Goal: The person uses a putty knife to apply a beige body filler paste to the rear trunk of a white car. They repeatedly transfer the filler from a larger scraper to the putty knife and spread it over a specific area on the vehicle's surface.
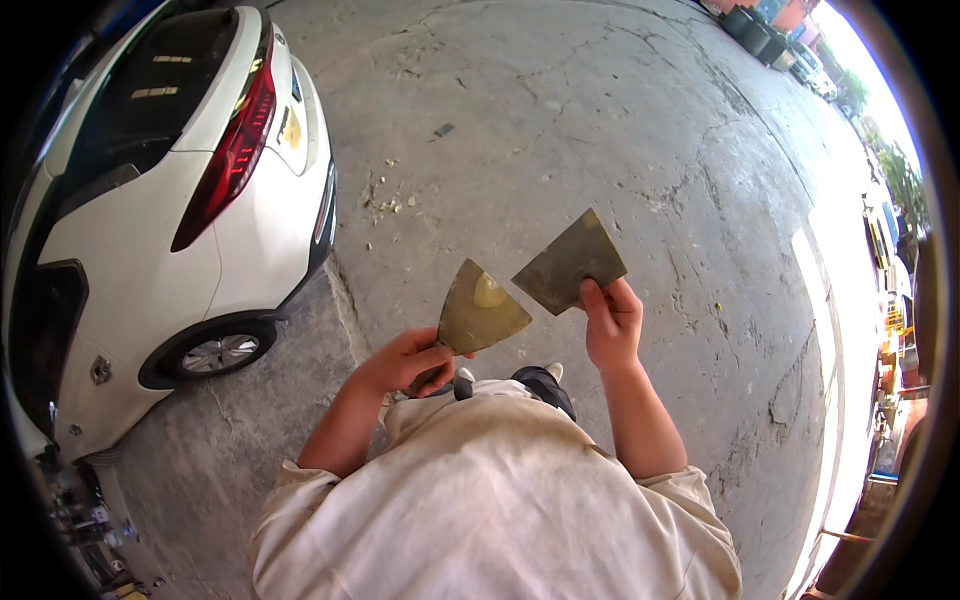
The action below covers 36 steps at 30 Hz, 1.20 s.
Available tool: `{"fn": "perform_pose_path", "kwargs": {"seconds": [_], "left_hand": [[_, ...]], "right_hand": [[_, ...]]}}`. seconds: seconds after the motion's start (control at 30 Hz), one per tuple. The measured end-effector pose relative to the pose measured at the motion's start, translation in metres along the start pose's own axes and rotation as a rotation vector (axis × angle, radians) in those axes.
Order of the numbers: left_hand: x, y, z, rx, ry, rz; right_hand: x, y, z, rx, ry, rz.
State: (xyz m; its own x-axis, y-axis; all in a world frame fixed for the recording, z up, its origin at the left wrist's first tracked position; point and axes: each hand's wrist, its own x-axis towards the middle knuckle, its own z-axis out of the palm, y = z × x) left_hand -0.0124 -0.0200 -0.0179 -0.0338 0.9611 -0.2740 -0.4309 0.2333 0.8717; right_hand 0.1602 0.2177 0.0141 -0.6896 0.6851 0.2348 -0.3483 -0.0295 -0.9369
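Observation:
My left hand (415, 362) is closed round the handle of a putty knife (465, 317), its wide flared blade tilted up and to the right. A pale yellowish blob of paste (488, 291) sits on that blade near the outer edge. In my right hand (612, 325) a flat, dark grey rectangular plate (572, 262) is pinched at its lower corner between thumb and fingers. The two tools are held up side by side in front of me, with a small gap between them.
A white car (240, 250) with a red tail light (235, 150) stands on my left. Pale crumbs of debris (390, 200) lie on the cracked concrete floor (480, 110). Dark bins (752, 38) stand at the far right, near a bright opening.

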Motion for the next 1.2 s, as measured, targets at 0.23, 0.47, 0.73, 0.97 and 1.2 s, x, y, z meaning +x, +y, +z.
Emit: {"fn": "perform_pose_path", "kwargs": {"seconds": [0.23,0.47,0.73,0.97,1.2], "left_hand": [[0.008,0.007,0.008,0.020,0.074,0.017],[0.009,0.002,0.008,-0.151,0.174,0.179],[0.042,-0.022,0.031,0.473,0.456,0.559],[0.048,-0.044,0.025,0.821,0.515,0.675],[0.056,-0.052,0.029,1.118,0.602,0.711]], "right_hand": [[0.006,-0.020,0.015,-0.723,-0.478,-0.481],[0.002,0.000,-0.006,-1.051,-0.688,-0.177],[-0.018,0.023,0.037,0.080,0.016,0.577],[-0.017,0.014,0.037,0.246,0.043,0.700],[-0.022,0.005,0.041,0.331,0.028,0.782]]}}
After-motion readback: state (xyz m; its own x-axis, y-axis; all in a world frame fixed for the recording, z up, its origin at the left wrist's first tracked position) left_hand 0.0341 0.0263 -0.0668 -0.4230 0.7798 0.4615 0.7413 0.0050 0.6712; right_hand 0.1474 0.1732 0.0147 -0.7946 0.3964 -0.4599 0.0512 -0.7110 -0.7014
